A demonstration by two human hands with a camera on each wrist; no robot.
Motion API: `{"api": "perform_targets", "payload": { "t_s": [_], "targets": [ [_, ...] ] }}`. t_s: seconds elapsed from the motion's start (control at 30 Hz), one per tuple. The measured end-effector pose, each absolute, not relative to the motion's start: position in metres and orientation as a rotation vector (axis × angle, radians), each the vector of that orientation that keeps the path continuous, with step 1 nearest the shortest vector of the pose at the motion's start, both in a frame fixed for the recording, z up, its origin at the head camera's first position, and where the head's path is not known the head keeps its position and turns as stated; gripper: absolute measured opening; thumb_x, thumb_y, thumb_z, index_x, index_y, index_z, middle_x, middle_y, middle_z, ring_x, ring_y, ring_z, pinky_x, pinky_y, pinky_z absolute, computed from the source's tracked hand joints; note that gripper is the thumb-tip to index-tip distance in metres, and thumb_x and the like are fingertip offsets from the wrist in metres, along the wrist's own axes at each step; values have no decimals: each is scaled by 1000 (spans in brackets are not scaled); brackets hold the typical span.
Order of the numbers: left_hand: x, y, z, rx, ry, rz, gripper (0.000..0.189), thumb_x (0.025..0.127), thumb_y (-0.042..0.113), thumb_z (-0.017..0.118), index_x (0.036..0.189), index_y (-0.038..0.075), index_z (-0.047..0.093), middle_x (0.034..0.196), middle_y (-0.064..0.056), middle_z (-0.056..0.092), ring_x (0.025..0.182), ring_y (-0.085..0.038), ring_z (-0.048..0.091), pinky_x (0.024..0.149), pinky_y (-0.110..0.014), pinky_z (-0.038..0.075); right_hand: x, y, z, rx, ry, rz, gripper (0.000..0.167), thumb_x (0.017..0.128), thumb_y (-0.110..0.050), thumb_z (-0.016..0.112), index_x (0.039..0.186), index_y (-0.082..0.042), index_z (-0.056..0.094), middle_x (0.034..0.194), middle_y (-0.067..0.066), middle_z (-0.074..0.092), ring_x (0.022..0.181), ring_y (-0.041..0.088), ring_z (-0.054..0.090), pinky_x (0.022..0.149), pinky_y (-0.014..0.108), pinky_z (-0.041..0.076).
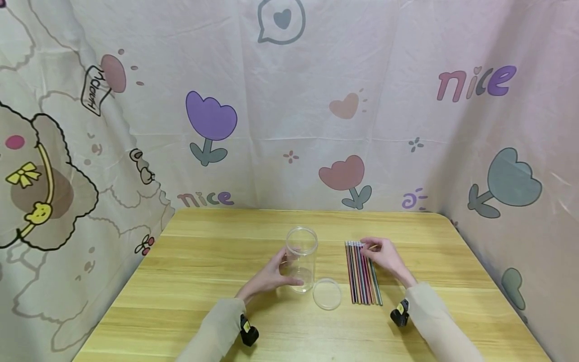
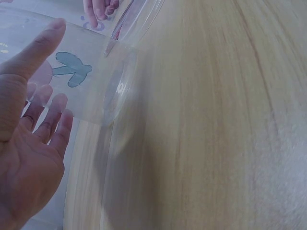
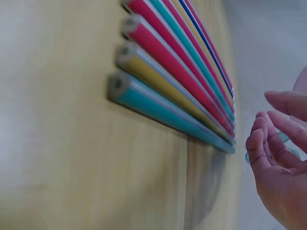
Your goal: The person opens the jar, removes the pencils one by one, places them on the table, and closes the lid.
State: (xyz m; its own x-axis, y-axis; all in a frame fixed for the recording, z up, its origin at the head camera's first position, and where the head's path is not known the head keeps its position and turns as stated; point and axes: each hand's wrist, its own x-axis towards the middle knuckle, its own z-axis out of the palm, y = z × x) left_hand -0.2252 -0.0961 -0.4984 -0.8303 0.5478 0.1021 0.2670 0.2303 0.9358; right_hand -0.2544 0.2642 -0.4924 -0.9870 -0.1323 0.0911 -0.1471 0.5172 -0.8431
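A clear cylindrical jar point(image 1: 307, 261) with an open top stands upright on the table. My left hand point(image 1: 272, 274) grips it from the left side, with the thumb point(image 2: 41, 45) and fingers around its wall. A round clear lid point(image 1: 327, 294) lies flat just right of the jar's base. Further right, a row of striped pencils point(image 1: 363, 281) lies side by side, white ends away from me. Over those far ends hovers my right hand point(image 1: 382, 253), its thumb and fingers apart. In the right wrist view, no pencil is between the fingers, and flat unsharpened pencil ends point(image 3: 139, 62) face the camera.
The light wood table point(image 1: 217, 251) carries all of these things. A printed cloth point(image 1: 280, 100) hangs behind it and along both sides. Each sleeve bears a small black wrist camera, as on the left point(image 1: 249, 332).
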Motion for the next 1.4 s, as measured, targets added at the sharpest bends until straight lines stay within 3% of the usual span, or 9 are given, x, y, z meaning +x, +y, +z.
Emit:
{"api": "perform_targets", "payload": {
  "t_s": [0.1, 0.27, 0.33, 0.43, 0.53, 0.6, 1.13, 1.4],
  "targets": [
    [-225, -96, -499, 772, 2256, 1638, 87, 80, 18, 86, 150, 7, 35, 151, -23, 46, 140, -46, 45, 116, -62, 39, -246, 259, -491, 387, -2723, 1480, 40, 89, -9, 73, 124, 9, 63, 102, 21, 72, 81, 10, 62, 70, 18, 54],
    [-225, -96, -497, 777, 2256, 1634, 87, 81, 19, 85, 151, 8, 34, 153, -23, 44, 141, -45, 44, 117, -61, 38, -230, 248, -485, 619, -2747, 1413, 40, 88, -12, 75, 122, 7, 65, 101, 19, 72, 72, 6, 55, 61, 18, 48],
    [-225, -97, -496, 780, 2255, 1632, 87, 81, 18, 85, 151, 7, 34, 154, -23, 43, 141, -46, 44, 117, -62, 38, -226, 244, -485, 688, -2780, 1342, 44, 87, -17, 76, 123, 5, 64, 105, 18, 72, 76, 9, 58, 65, 19, 50],
    [-225, -97, -496, 776, 2255, 1631, 87, 81, 18, 85, 151, 7, 34, 154, -22, 43, 141, -45, 44, 117, -62, 38, -222, 238, -490, 814, -2806, 1237, 51, 86, -24, 78, 126, 3, 63, 111, 17, 72, 92, 21, 66, 82, 35, 58],
    [-224, -98, -496, 774, 2255, 1632, 88, 81, 18, 85, 151, 8, 34, 153, -22, 44, 141, -46, 44, 117, -62, 38, -215, 232, -492, 919, -2802, 1201, 57, 84, -28, 80, 127, 4, 62, 115, 17, 71, 108, 34, 66, 97, 55, 54],
    [-223, -97, -496, 773, 2256, 1635, 88, 80, 18, 85, 151, 8, 33, 153, -22, 44, 141, -46, 44, 117, -62, 38, -212, 228, -493, 972, -2798, 1196, 60, 83, -30, 81, 128, 4, 61, 117, 17, 70, 111, 37, 64, 100, 61, 51],
    [-224, -96, -498, 767, 2258, 1632, 89, 81, 18, 85, 153, 10, 33, 153, -21, 45, 141, -45, 44, 118, -62, 37, -199, 211, -500, 1202, -2804, 1125, 74, 74, -35, 88, 132, -2, 57, 131, 12, 62, 120, 32, 55, 104, 44, 50],
    [-225, -96, -498, 775, 2263, 1630, 87, 81, 19, 85, 152, 15, 34, 154, -20, 44, 142, -44, 43, 118, -62, 36, -199, 201, -505, 1201, -2837, 1029, 80, 68, -36, 91, 133, -5, 57, 133, 9, 62, 120, 28, 53, 104, 49, 49]
  ]
}}
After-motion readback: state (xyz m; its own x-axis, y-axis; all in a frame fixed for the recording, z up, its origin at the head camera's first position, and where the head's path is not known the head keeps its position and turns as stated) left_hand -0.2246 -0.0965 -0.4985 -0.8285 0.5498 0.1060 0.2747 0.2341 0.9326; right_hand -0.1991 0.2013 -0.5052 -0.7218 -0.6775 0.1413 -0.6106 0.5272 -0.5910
